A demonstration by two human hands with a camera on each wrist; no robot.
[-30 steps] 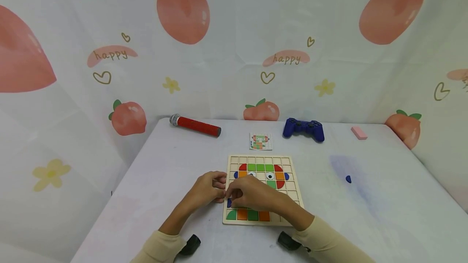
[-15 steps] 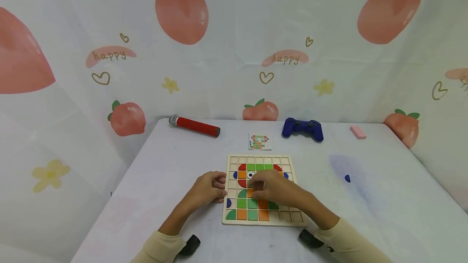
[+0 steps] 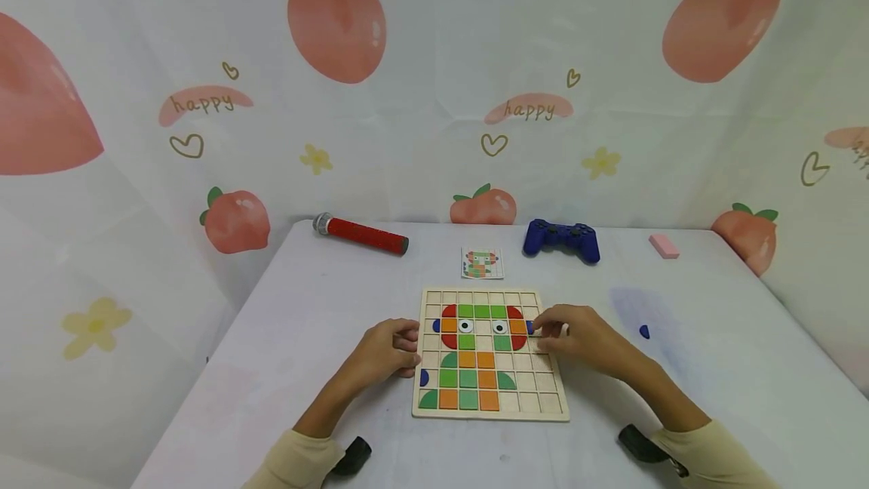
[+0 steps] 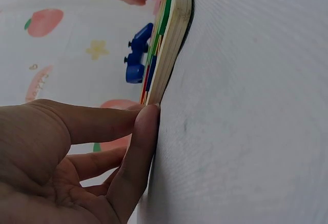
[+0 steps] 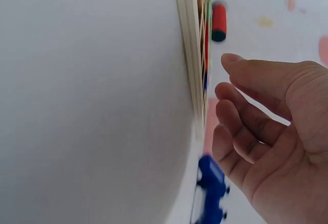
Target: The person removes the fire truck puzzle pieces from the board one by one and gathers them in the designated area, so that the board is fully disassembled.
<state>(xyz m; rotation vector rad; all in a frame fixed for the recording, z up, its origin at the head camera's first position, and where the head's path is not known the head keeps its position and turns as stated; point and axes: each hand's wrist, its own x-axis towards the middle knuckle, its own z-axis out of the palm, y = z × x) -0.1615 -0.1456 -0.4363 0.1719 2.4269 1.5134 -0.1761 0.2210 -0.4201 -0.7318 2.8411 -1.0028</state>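
A wooden grid board (image 3: 536,402) lies on the table, its cells partly filled with red, green, orange and blue tiles and two round eye tiles (image 3: 465,327). At its left edge, my left hand (image 3: 385,351) holds the rim between thumb and forefinger, seen close up in the left wrist view. My right hand (image 3: 580,336) is over the right edge, by a blue half-round tile (image 3: 530,327). Its fingers are loosely bent, with a gap to the thumb and nothing between them in the right wrist view. Another blue tile (image 3: 424,377) sits low at the left.
Behind the board lies a small pattern card (image 3: 483,263). A red microphone (image 3: 361,233) lies at the back left, and a blue game controller (image 3: 561,241) at the back right beside a pink block (image 3: 664,246). One loose blue piece (image 3: 644,332) rests right of the board.
My right hand has moved rightward from the board's lower left, over the tiles, to its right edge, uncovering the tiles it hid. My left hand has stayed at the left edge.
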